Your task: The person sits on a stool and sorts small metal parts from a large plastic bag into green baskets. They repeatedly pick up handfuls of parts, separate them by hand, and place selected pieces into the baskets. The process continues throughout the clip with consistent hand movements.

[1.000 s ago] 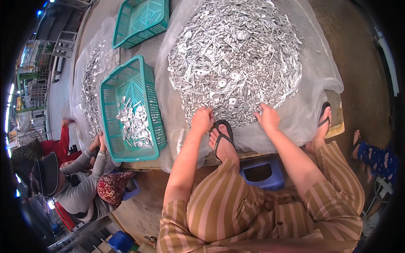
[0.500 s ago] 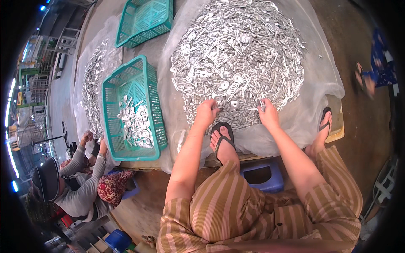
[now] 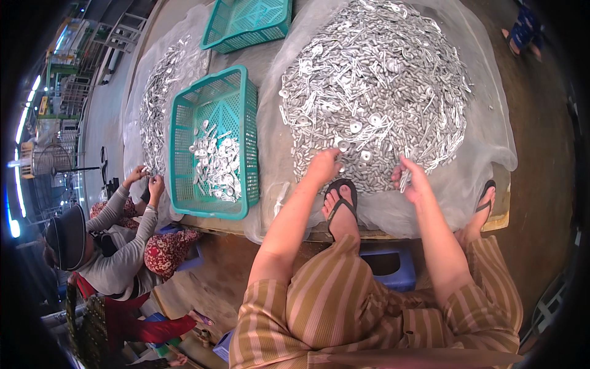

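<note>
Two teal baskets [image 3: 212, 144] flank one metal-parts heap [image 3: 375, 86]; both hands' fingers pinch pieces: left hand [image 3: 324, 166], right hand [image 3: 413, 181].

A large heap of small metal parts [image 3: 375, 92] lies on a plastic sheet [image 3: 485, 166] in front of the seated person. Both hands rest at the heap's near edge, the left hand [image 3: 324, 165] left of the right hand [image 3: 413, 180]. Left of the heap stands a basket [image 3: 212, 144] holding some parts, another basket [image 3: 249, 23] behind it, and a second heap [image 3: 158, 101] further left.
</note>
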The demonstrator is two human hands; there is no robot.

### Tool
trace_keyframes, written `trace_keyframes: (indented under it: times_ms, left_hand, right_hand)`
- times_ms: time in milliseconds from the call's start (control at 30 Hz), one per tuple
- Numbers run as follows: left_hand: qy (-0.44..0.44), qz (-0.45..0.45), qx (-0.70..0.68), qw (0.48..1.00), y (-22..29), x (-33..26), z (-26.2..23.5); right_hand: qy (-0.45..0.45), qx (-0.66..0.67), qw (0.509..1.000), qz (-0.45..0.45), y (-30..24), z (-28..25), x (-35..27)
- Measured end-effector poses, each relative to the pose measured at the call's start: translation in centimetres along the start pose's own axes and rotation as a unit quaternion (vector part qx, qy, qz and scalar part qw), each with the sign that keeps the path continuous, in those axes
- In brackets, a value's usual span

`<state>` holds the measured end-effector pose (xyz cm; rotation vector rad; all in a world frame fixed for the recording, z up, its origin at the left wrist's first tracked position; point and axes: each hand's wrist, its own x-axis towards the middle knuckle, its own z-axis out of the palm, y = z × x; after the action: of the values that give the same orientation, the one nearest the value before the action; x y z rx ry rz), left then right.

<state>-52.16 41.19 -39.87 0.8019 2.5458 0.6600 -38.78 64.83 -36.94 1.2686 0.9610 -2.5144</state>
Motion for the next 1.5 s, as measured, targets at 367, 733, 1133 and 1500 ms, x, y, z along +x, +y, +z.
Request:
trace_keyframes:
  times_ms: [367,733,1133,1500]
  left_hand:
    - [0.364,-0.238,0.106,0.894,-6.4,-6.3,-17.8]
    - [0.056,-0.181,0.076,0.979,-3.7,7.9,-7.6]
    - [-0.112,0.084,0.046,0.989,-1.3,1.1,-4.8]
    - [-0.067,0.047,0.143,0.986,3.7,4.1,-4.0]
  right_hand:
    - [0.257,0.154,0.897,-0.325,-12.8,-15.8,-0.5]
    - [0.118,-0.268,0.926,-0.238,-4.2,-1.5,0.1]
    - [0.041,-0.754,0.568,-0.327,-1.2,5.8,5.0]
    - [0.039,-0.608,0.642,-0.466,4.5,1.3,0.3]
